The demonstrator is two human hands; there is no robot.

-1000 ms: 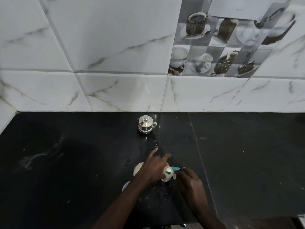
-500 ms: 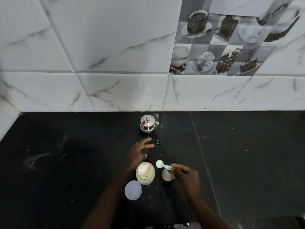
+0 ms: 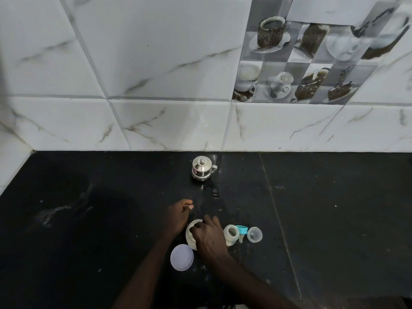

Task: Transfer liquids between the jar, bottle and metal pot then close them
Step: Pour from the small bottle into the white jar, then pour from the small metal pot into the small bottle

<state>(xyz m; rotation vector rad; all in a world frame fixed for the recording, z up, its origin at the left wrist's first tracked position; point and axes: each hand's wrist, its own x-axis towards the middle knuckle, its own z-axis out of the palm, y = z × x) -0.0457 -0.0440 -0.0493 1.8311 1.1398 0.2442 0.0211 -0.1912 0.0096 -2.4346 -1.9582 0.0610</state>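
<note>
A cream jar (image 3: 190, 238) stands open near the counter's front edge, and its lilac lid (image 3: 182, 257) lies flat just in front of it. My right hand (image 3: 208, 237) covers the jar's top with its fingers curled on the rim. My left hand (image 3: 178, 216) hovers at the jar's left and far side with loose fingers, holding nothing. To the right of the jar is a small open bottle (image 3: 231, 234). Beside it lie its teal cap (image 3: 243, 229) and a clear cover (image 3: 254, 234). The metal pot (image 3: 201, 168), lid on, stands near the wall.
The black stone counter (image 3: 323, 219) has wet drops between the pot and the jar, and specks around the bottle. A white marble-tiled wall (image 3: 156, 121) rises right behind the pot. The counter's front edge lies just below my forearms.
My left hand let go of the bottle and drew back to the left. My right hand set the teal cap down beside the bottle, then moved left onto the jar.
</note>
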